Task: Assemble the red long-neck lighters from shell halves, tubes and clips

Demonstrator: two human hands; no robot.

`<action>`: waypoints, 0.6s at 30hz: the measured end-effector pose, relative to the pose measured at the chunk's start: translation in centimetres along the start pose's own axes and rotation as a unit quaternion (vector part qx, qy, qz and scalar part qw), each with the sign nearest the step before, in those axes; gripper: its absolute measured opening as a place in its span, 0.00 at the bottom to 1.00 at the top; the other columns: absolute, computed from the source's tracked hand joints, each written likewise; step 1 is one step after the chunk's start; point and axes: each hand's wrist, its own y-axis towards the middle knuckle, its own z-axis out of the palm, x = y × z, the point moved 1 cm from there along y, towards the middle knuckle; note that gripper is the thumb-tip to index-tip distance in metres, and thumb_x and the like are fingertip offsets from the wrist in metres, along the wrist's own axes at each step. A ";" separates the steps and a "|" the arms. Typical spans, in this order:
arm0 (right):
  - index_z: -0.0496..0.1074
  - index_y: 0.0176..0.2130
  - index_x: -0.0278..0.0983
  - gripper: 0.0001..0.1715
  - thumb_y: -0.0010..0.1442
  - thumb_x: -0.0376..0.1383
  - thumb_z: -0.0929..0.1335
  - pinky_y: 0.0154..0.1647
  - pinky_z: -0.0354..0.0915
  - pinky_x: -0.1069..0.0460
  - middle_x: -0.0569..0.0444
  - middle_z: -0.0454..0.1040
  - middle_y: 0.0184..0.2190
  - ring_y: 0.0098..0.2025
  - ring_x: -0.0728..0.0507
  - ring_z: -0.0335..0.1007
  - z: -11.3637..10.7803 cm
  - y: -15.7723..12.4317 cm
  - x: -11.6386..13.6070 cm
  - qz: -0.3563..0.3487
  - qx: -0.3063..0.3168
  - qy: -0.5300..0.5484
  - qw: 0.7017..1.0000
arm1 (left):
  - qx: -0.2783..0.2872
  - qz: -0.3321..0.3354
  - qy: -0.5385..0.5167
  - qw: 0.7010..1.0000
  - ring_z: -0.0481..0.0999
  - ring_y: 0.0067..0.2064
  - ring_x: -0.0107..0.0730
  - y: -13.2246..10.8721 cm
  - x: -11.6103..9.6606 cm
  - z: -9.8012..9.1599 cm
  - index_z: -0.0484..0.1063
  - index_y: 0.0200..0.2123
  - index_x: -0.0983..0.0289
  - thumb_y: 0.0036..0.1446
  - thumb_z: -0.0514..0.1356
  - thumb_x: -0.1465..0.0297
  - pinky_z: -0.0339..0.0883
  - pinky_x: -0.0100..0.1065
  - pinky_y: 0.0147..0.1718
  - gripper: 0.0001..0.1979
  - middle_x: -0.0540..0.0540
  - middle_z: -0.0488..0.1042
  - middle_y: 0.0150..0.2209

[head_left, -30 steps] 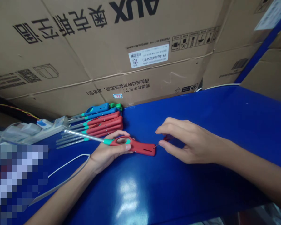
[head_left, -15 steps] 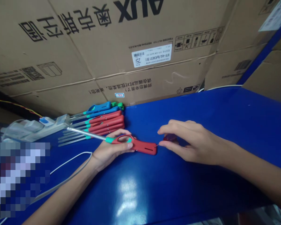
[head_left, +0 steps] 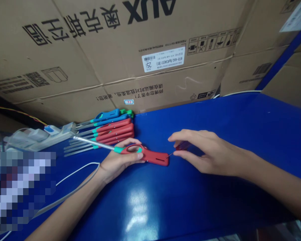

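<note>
My left hand (head_left: 124, 160) is closed round a red long-nosed lighter (head_left: 155, 157) with a green collar and a metal tube that points left. Its slotted butt end faces right. In my right hand (head_left: 203, 150) is a small screwdriver (head_left: 182, 146) with a see-through red handle, mostly hidden by the fingers. The thin shaft reaches the lighter's end near the slot; I cannot tell whether the tip is in a hole. Behind my left hand lies a row of several more lighters (head_left: 115, 132), red, blue and green, their tubes also to the left.
Both hands are over a shiny blue tabletop (head_left: 215, 204). A large cardboard box (head_left: 90, 63) stands upright along the back. A power strip (head_left: 52, 137) with plugs lies at the left, and a white cable (head_left: 76, 172) runs past my left forearm. A blurred-out patch covers the lower left.
The fingers of my right hand have shifted slightly, and a little more of the screwdriver's shaft shows. My left hand keeps the lighter in nearly the same place.
</note>
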 end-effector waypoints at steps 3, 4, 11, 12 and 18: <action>0.65 0.48 0.37 0.13 0.62 0.31 0.67 0.36 0.65 0.54 0.54 0.75 0.37 0.35 0.49 0.73 -0.1 -0.1 -0.2 -0.004 -0.006 -0.012 1.000 | -0.001 -0.001 -0.005 1.000 0.80 0.37 0.36 0.0 0.0 0.0 0.71 0.36 0.65 0.40 0.73 0.78 0.79 0.34 0.35 0.19 0.54 0.79 0.37; 0.66 0.45 0.37 0.10 0.62 0.31 0.67 0.34 0.64 0.54 0.55 0.75 0.35 0.33 0.49 0.72 -0.1 -0.1 -0.2 -0.005 -0.007 -0.019 1.000 | -0.001 -0.001 -0.005 1.000 0.80 0.37 0.36 0.1 0.0 0.0 0.71 0.36 0.65 0.40 0.73 0.78 0.79 0.34 0.35 0.19 0.55 0.79 0.37; 0.64 0.36 0.37 0.05 0.59 0.31 0.67 0.31 0.62 0.53 0.56 0.71 0.31 0.30 0.49 0.67 -0.1 -0.1 -0.1 0.016 -0.002 -0.019 1.000 | 0.000 -0.001 0.000 1.000 0.80 0.38 0.35 0.1 0.1 -0.1 0.72 0.37 0.65 0.41 0.73 0.77 0.79 0.34 0.36 0.19 0.54 0.79 0.37; 0.64 0.37 0.37 0.06 0.58 0.29 0.66 0.34 0.63 0.53 0.54 0.72 0.33 0.33 0.48 0.68 -0.1 0.0 -0.1 0.014 -0.001 -0.006 1.000 | 0.000 -0.001 0.001 1.000 0.80 0.38 0.35 0.1 0.1 -0.1 0.72 0.37 0.65 0.41 0.73 0.77 0.79 0.35 0.36 0.19 0.54 0.79 0.37; 0.65 0.41 0.37 0.11 0.59 0.25 0.65 0.38 0.65 0.53 0.53 0.73 0.36 0.37 0.48 0.70 0.0 0.1 0.2 0.012 0.009 0.030 0.999 | -0.006 -0.001 0.007 1.000 0.80 0.39 0.36 0.1 0.1 -0.1 0.72 0.37 0.65 0.41 0.73 0.78 0.79 0.35 0.36 0.19 0.55 0.79 0.38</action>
